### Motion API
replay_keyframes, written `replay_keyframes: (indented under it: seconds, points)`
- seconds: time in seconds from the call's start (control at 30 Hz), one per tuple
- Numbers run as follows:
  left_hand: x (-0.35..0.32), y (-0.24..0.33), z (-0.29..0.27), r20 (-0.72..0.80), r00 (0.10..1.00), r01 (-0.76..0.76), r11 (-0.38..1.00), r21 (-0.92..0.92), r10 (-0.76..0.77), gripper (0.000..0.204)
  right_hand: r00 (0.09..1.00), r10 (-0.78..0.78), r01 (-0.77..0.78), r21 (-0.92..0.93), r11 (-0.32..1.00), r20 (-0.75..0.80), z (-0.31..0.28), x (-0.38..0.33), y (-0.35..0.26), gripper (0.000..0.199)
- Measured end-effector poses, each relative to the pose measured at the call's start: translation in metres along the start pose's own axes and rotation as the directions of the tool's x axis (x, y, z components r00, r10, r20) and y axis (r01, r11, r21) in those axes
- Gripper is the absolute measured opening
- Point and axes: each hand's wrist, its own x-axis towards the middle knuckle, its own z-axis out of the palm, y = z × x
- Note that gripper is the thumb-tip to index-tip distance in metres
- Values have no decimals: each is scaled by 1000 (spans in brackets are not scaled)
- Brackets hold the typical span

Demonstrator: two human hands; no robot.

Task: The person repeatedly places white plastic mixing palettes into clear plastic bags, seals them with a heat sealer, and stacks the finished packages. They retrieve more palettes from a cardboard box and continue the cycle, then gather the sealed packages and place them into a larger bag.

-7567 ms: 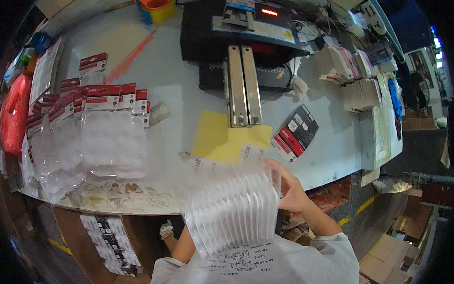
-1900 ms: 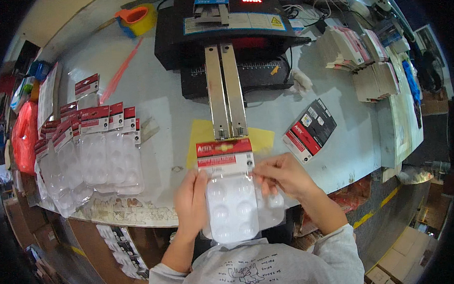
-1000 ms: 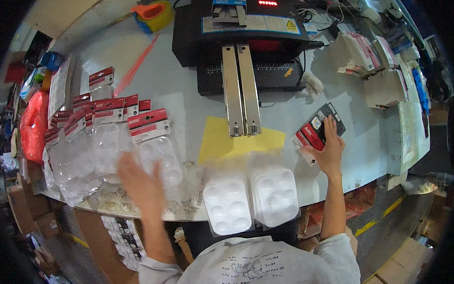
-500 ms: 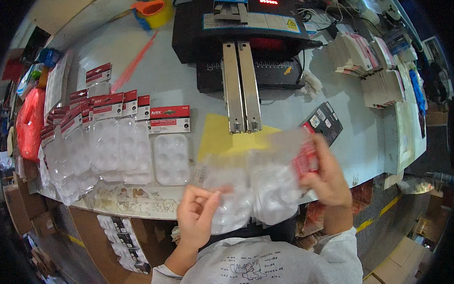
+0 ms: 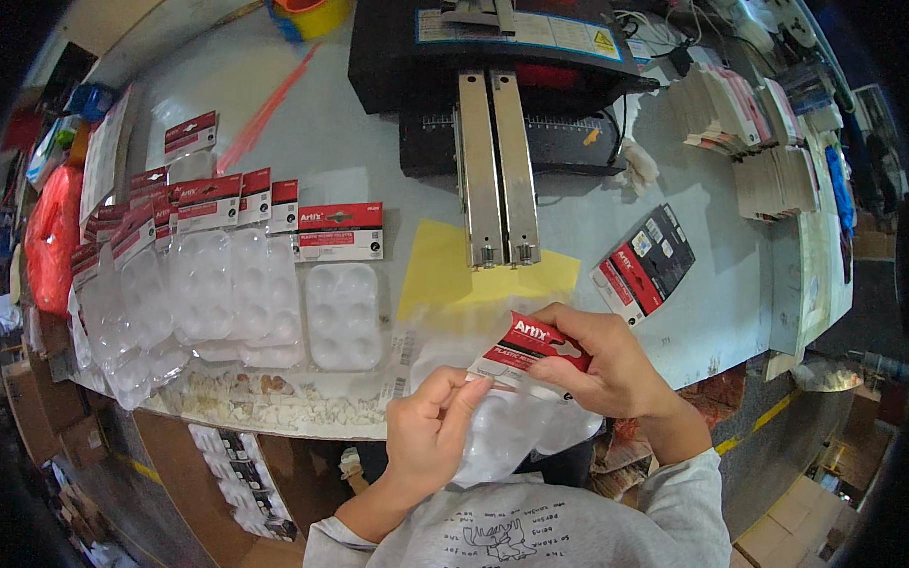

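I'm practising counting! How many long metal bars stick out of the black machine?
2, side by side at upper centre: the left bar and the right bar. None seems hidden.

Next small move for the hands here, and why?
Probably square the red-and-white card across the top of the bagged palette: the right hand holds the card tilted, the left hand pinches at its lower left corner, and the pack beside the yellow sheet has its card straight across the top.
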Motion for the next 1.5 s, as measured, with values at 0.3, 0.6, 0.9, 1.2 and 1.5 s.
replay_keyframes:
  seconds: [0.3,0.6,0.9,1.2,1.5]
  points:
    - [1,0,14,17,993,-117,989,-91,119,14,971,3,9,49,999,-237,0,-2,1,14]
    - [-1,6,12,46,995,-86,996,26,85,13,945,-244,218,-137,966,-216,-4,-4,2,11]
    - [5,0,5,-282,956,-115,986,-122,77,17,974,212,-183,271,945,-79,-20,-17,15,16]
    - [3,-14,5,-295,955,-60,991,-118,22,21,934,333,-340,592,731,125,0,-31,36,15]
    - [69,-27,9,-252,968,-11,1000,7,13,27,885,461,-289,703,649,-62,9,24,56,17]
